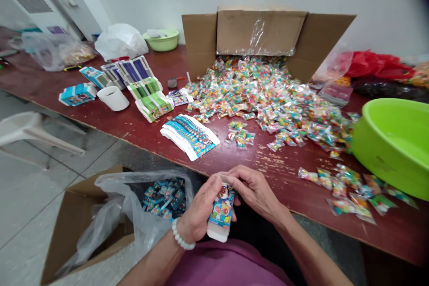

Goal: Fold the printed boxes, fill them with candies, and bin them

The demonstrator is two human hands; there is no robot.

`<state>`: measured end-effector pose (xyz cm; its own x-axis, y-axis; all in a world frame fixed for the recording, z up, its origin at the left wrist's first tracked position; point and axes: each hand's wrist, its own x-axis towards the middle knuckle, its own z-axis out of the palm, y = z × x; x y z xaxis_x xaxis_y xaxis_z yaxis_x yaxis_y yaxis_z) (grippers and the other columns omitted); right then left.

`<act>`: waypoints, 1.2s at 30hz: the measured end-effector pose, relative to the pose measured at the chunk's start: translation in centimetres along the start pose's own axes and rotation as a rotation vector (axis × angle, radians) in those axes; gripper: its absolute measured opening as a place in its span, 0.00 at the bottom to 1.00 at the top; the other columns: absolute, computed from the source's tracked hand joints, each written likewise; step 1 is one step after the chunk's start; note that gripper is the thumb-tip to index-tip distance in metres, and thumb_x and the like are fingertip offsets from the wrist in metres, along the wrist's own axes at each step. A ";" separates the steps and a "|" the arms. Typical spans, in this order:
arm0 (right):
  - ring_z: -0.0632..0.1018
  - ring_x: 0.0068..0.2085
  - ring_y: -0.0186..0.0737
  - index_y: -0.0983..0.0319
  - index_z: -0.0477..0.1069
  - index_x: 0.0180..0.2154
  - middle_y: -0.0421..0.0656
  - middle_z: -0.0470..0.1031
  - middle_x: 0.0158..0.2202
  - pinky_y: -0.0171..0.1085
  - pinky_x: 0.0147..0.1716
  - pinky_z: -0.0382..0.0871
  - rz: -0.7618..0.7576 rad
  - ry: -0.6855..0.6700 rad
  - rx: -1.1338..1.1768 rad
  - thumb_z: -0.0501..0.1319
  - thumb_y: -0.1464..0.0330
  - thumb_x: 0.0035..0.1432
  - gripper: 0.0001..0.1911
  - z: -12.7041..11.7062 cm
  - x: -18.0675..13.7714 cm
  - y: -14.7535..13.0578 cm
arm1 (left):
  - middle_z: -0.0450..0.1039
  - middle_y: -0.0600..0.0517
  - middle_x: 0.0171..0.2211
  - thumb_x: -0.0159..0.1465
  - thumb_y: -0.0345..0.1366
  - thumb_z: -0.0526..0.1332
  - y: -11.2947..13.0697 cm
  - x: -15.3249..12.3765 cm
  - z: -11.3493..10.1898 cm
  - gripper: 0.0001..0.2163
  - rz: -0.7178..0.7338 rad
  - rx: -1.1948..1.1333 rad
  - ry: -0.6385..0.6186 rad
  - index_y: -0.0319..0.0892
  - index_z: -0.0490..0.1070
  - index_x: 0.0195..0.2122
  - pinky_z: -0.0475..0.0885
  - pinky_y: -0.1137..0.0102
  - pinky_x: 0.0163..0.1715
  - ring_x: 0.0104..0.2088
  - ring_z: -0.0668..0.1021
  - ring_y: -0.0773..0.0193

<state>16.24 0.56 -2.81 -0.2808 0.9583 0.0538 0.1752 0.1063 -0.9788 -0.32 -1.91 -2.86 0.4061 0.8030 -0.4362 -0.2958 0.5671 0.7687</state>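
My left hand is wrapped round a small blue printed carton, held upright just off the table's front edge. My right hand has its fingers curled over the carton's top end, pressing on the flap. A white bead bracelet sits on my left wrist. A fan of flat blue carton blanks lies on the dark red table just beyond my hands. A wide heap of small clear candy packets spills across the table, with loose packets to my right.
An open cardboard box stands behind the heap. A green basin sits at right. Stacks of carton blanks and a white cup lie at left. On the floor, a bag-lined box holds filled blue cartons. A white plastic chair stands left.
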 end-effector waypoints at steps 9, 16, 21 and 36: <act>0.78 0.33 0.38 0.60 0.78 0.37 0.43 0.79 0.34 0.35 0.34 0.71 -0.182 0.160 -0.071 0.63 0.66 0.62 0.06 0.8 -0.1 -0.3 | 0.76 0.46 0.48 0.66 0.55 0.54 1.2 1.2 0.4 0.26 0.135 0.081 0.120 0.45 0.70 0.58 0.75 0.69 0.34 0.36 0.79 0.61; 0.74 0.29 0.36 0.62 0.75 0.32 0.41 0.76 0.28 0.34 0.29 0.69 0.015 0.068 -0.050 0.63 0.63 0.61 0.09 0.4 0.0 -0.4 | 0.75 0.47 0.54 0.68 0.56 0.50 0.7 1.9 0.1 0.26 0.153 0.068 0.101 0.45 0.72 0.57 0.70 0.66 0.50 0.49 0.77 0.56; 0.73 0.27 0.34 0.62 0.74 0.31 0.40 0.75 0.28 0.33 0.28 0.69 0.072 0.011 0.057 0.64 0.63 0.60 0.09 0.0 0.3 -0.2 | 0.78 0.44 0.47 0.66 0.60 0.47 0.4 1.7 0.1 0.32 0.076 0.052 0.047 0.45 0.66 0.63 0.75 0.69 0.33 0.36 0.79 0.60; 0.76 0.33 0.36 0.61 0.73 0.32 0.41 0.76 0.32 0.35 0.36 0.70 0.012 -0.139 -0.042 0.59 0.63 0.65 0.12 -0.3 -0.4 -0.5 | 0.75 0.48 0.52 0.65 0.55 0.56 -0.2 1.4 0.2 0.25 0.154 0.111 0.162 0.48 0.70 0.59 0.73 0.68 0.44 0.49 0.77 0.57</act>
<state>16.52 0.23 -2.25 -0.4059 0.9139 0.0114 0.2178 0.1088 -0.9699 0.48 -0.94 -3.58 0.2171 0.9025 -0.3719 -0.2435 0.4190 0.8747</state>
